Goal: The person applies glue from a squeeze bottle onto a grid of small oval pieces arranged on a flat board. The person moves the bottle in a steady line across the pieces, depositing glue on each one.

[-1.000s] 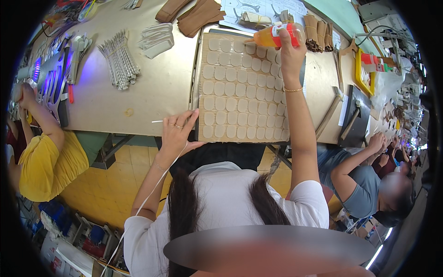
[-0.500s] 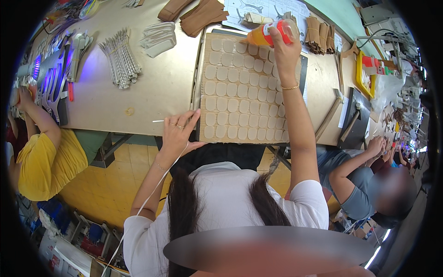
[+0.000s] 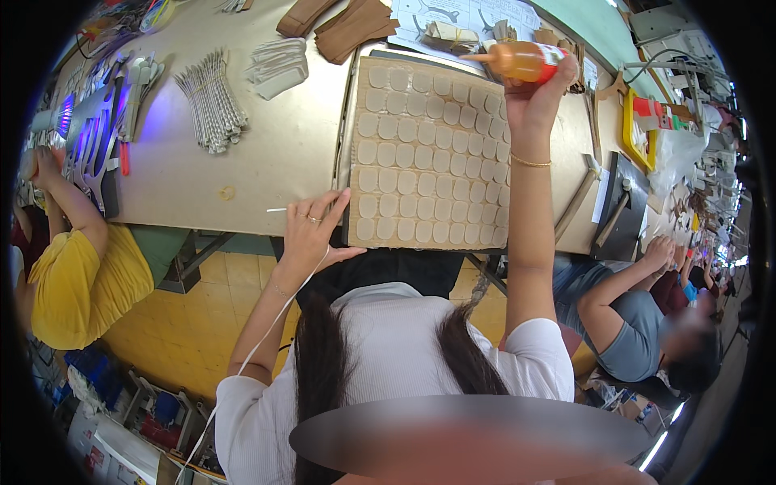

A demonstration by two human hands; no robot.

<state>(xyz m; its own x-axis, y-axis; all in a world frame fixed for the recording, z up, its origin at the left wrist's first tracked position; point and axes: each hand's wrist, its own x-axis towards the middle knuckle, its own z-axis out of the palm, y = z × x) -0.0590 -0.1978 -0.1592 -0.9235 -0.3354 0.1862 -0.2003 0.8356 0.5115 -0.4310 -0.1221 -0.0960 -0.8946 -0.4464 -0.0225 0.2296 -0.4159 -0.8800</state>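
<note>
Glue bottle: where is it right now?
Head view, upper right: the orange glue bottle is gripped in the right hand, over the far edge of the board.

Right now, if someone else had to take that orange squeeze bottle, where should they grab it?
Probably around the middle of the orange bottle, coming from above. It lies almost sideways, nozzle pointing left, and the right hand grips its red-capped end from below, leaving the body bare.

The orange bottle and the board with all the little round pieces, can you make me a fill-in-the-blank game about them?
1. The right hand holds an orange ____ with a red cap.
2. The left hand presses flat on the board's ____ corner.
3. The board is covered with rows of pale ____ pieces.

Missing words: bottle; near left; round
</note>
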